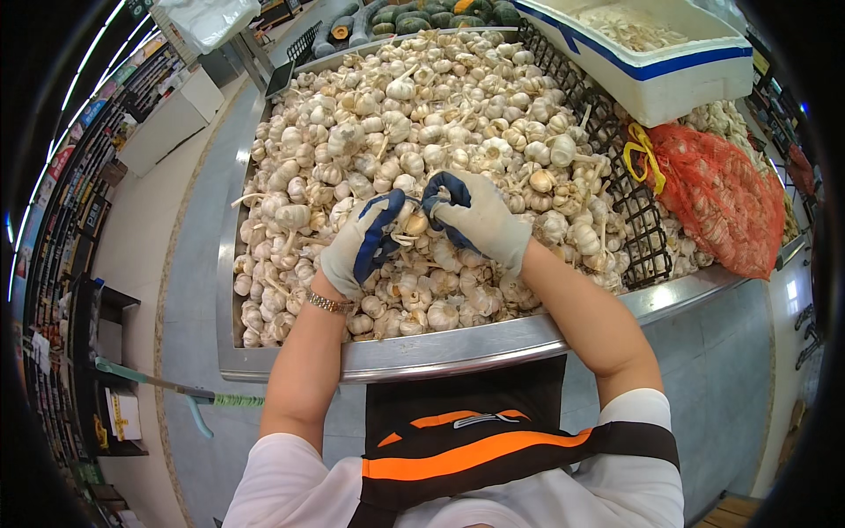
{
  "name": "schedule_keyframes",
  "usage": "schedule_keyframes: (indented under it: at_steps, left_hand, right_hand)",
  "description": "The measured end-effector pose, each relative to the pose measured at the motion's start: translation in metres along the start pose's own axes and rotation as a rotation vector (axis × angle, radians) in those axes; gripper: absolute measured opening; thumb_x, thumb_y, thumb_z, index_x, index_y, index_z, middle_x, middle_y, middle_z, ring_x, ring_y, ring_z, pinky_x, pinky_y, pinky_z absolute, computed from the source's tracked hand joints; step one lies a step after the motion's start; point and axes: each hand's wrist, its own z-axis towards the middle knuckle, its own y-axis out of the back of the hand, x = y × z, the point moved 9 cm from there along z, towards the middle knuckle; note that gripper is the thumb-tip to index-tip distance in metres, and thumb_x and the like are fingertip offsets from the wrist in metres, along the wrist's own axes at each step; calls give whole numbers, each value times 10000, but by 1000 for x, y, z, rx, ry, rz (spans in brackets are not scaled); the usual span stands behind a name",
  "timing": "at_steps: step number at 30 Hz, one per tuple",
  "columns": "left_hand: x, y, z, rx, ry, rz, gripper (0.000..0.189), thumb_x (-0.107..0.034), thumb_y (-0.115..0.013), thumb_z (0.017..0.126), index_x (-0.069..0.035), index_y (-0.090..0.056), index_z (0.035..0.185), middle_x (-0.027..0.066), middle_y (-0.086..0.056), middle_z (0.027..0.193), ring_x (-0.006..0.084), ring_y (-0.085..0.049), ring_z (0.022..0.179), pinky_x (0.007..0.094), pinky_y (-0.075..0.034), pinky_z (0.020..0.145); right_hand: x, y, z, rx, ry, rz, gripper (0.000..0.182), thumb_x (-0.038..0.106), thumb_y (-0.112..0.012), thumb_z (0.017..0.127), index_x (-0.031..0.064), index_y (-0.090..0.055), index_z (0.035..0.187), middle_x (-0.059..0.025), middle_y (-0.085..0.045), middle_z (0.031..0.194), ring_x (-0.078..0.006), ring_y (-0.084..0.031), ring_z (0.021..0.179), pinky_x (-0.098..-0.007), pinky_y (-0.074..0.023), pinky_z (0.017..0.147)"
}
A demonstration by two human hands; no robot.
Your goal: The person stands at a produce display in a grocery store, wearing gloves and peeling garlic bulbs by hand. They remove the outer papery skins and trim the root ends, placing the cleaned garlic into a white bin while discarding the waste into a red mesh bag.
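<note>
Over a big heap of garlic bulbs [396, 125], both my hands wear pale work gloves with blue-coated fingers. My left hand [366, 241] seems to hold a garlic bulb [414, 223] between thumb and fingers, its yellowish side showing. Just right of that bulb, my right hand [478, 214] has its thumb and fingertips curled together; whether anything is pinched there is hidden. Loose papery skins and bulbs with stems lie beneath and around the gloves.
A steel display rim [449, 350] runs before me. Black plastic mesh [634, 231] divides off the right side, where a red net bag of garlic [719, 191] lies below a white foam box [686, 86] of peelings. Pumpkins [422, 16] sit at the back.
</note>
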Motion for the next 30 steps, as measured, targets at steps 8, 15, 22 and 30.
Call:
schedule_keyframes:
  at_steps: [8,15,22,30]
  left_hand:
    - [39,-17,-17,177,491,-402,711,-28,-742,774,1,-436,1415,181,-587,1264,333,-584,1132,383,-488,950]
    - [30,-28,-1,84,841,-583,300,-258,-695,883,-1,-674,1036,24,-666,835,103,-576,725,271,-481,663]
    - [27,-23,-3,88,667,-293,322,-282,-734,830,-46,-666,1038,115,-699,860,233,-655,763,343,-511,728]
    - [21,-18,0,71,663,-297,289,-270,-736,826,-43,-670,994,99,-690,817,214,-641,724,345,-501,709]
  right_hand:
    - [-12,-5,2,117,-135,203,230,203,-636,864,14,-646,994,-110,-648,795,-225,-612,699,-342,-488,635]
    - [-4,-3,-2,136,-97,-104,314,207,-728,741,22,-669,988,-181,-671,919,-331,-652,878,-387,-510,793]
    - [-10,-10,-4,121,-47,-248,211,223,-635,820,71,-643,967,-193,-659,838,-387,-643,843,-451,-511,752]
    - [7,-11,-10,-3,199,-506,124,161,-593,836,63,-593,912,-169,-645,792,-383,-643,794,-480,-500,717]
